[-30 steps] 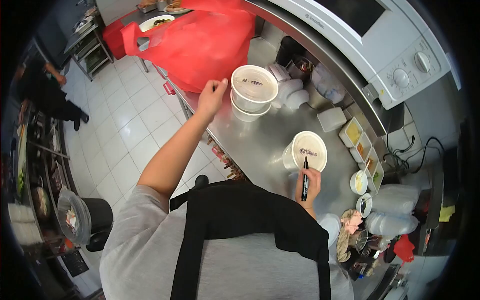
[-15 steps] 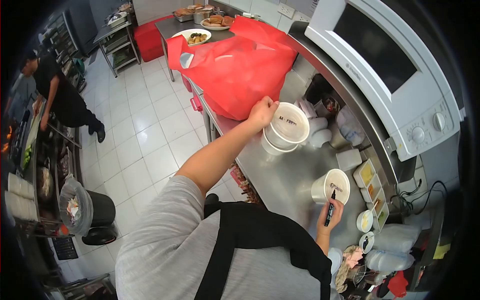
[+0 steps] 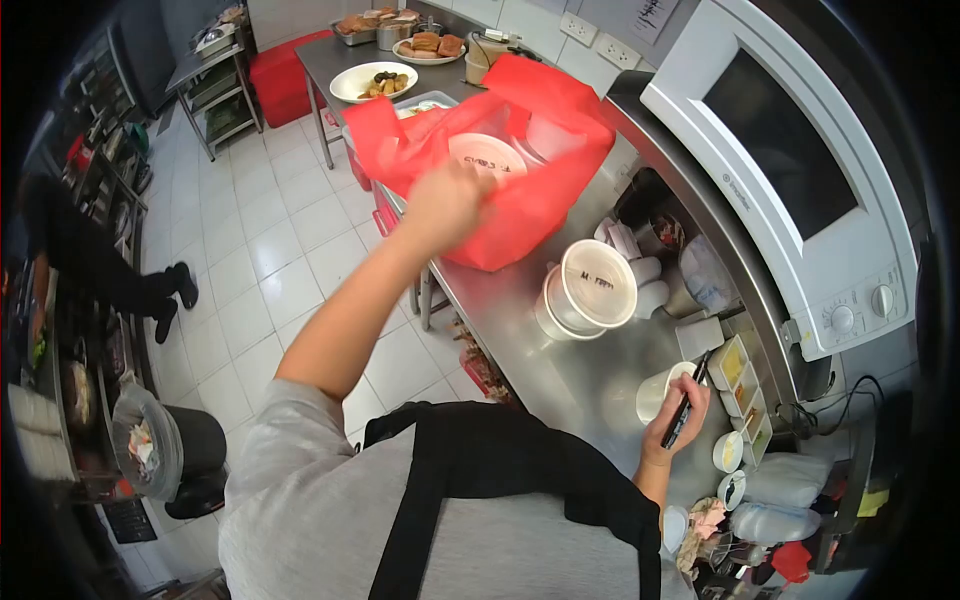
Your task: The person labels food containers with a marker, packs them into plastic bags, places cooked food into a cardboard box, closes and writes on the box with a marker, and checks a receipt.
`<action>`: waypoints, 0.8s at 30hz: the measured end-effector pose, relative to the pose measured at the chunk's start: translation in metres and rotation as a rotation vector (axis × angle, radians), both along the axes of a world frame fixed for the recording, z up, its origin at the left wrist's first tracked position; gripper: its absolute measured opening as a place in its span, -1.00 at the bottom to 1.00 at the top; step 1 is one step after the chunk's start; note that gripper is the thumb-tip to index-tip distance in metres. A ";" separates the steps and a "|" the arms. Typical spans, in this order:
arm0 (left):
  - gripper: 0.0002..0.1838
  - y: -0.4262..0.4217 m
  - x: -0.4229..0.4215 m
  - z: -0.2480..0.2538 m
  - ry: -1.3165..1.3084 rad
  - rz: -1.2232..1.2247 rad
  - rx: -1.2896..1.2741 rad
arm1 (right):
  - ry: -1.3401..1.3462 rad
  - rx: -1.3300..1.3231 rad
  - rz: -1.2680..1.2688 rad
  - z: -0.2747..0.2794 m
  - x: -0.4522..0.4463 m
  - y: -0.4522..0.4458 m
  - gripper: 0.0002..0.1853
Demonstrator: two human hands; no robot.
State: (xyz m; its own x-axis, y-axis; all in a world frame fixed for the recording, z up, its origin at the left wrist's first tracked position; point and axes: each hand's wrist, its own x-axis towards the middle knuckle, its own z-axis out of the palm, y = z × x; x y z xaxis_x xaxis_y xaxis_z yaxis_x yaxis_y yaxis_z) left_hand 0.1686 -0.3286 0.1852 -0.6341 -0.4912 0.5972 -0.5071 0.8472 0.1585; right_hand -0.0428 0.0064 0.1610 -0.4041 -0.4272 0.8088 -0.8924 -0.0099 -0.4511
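Observation:
My left hand [image 3: 450,205], slightly blurred, is closed at the near edge of a red bag [image 3: 535,215] on the steel counter. Inside the bag's open mouth shows a round lidded container [image 3: 487,155] with black writing on its lid. My right hand [image 3: 682,412] holds a black marker [image 3: 677,422], its tip pointing up and away. Behind that hand stands a white tub [image 3: 653,392], partly hidden by the fingers. Between the bag and the tub, a lidded container [image 3: 598,285] with black writing rests on another white container [image 3: 556,318].
A microwave [image 3: 780,170] sits on a shelf above the counter's right side. Small trays of sauces [image 3: 735,365] line the wall. Plates of food [image 3: 373,83] stand on the far table. At left are a bin [image 3: 190,440] and another person [image 3: 95,250].
My left hand has moved from the stacked containers to the bag, whose mouth is now open, showing the container inside. My right hand has lifted the marker off the tub's lid.

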 end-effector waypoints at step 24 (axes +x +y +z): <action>-0.26 0.065 -0.034 0.019 0.138 -1.258 0.776 | -0.499 -0.143 0.474 0.068 0.069 -0.093 -0.35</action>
State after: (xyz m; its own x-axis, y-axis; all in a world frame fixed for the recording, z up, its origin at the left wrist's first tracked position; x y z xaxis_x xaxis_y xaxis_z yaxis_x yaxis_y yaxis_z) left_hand 0.1349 -0.2631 0.2044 -0.8359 0.1072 0.5384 0.5333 0.3909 0.7502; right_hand 0.0261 -0.0864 0.2291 -0.5382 -0.5521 0.6368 -0.4640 -0.4367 -0.7707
